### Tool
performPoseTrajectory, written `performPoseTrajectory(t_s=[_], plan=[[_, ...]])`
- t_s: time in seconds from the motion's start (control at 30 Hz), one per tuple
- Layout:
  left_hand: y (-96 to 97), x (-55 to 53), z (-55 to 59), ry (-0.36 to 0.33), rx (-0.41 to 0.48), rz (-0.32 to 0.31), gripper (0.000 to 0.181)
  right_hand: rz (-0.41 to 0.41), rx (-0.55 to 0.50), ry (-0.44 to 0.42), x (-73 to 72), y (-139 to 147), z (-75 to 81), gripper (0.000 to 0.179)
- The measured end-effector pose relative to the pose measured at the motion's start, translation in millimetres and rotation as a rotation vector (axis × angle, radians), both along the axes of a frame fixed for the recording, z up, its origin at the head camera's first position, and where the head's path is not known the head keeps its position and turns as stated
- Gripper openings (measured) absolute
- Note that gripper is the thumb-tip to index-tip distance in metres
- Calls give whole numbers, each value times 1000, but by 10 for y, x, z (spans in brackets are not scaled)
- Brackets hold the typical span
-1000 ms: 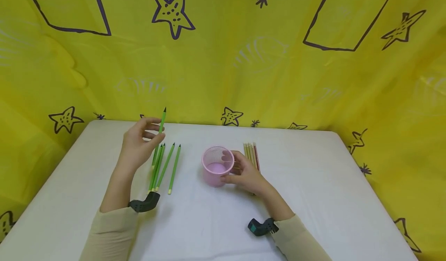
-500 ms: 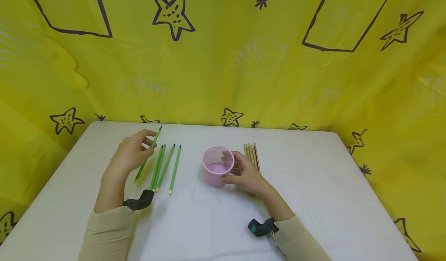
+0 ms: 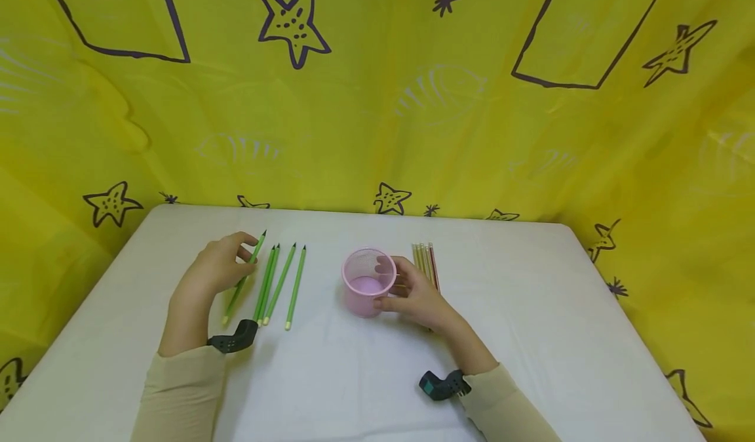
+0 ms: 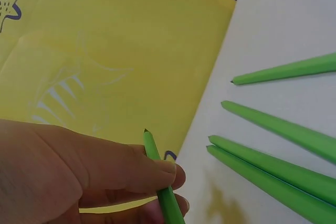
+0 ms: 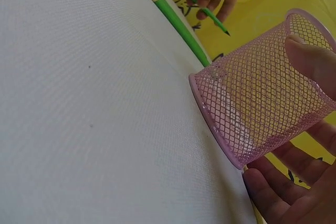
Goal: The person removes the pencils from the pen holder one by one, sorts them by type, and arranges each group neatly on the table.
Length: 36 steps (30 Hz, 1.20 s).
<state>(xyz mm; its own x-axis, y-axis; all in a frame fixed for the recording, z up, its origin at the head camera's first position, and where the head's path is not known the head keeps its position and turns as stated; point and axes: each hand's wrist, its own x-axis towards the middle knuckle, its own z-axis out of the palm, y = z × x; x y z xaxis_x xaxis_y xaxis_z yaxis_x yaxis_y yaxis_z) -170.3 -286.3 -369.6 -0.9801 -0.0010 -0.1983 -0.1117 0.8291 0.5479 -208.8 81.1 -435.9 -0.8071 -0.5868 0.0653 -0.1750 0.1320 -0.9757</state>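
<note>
My left hand point(image 3: 217, 265) pinches a green pencil point(image 4: 167, 200) between thumb and fingers, its dark tip pointing away from me. Several more green pencils point(image 3: 296, 288) lie side by side on the table, just right of that hand. A pink mesh pencil cup point(image 3: 366, 298) stands upright near the table's middle, and its inside looks bare. Around the cup's right side curls my right hand point(image 3: 415, 294), thumb in front and fingers behind; the right wrist view shows the thumb at the mesh point(image 5: 257, 87).
Behind the right hand lies a row of yellowish pencils and a red one point(image 3: 435, 268), partly covered by the hand. The white table point(image 3: 519, 311) ends at a yellow curtain point(image 3: 354, 101) with drawn stars and fish.
My left hand has moved left and down, lowering the green pencil from above the others to the table area on their left. My right hand and the cup have stayed put.
</note>
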Motion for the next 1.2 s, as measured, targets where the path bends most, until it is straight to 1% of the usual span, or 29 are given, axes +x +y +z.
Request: performPoseTrajectory(t_s=[0.13,0.3,0.43,0.6,0.73,0.83,1.03,1.13,1.2], plan=[[-13,-3,-72,-40,16,9,49,2,-1,-6,14,2,3,77],[-3,44,-130,-94,47,37,49,6,10,-20,34,13,-6,76],[-4,68,-153,-106,56,56,50,9,11,-21,48,8,2,77],[-6,58,-207,-123,63,67,49,8,7,-21,49,9,13,77],[6,26,-231,-134,70,73,50,4,10,-9,38,37,28,76],[23,-22,-232,-134,70,79,50,-2,10,-3,22,55,51,76],[66,-115,-206,-134,75,69,51,-23,21,-9,-2,96,78,76],[70,-141,-152,-136,79,59,54,-34,15,-15,-3,104,100,76],[54,-145,-86,-118,64,63,55,-35,17,-14,-8,89,125,78]])
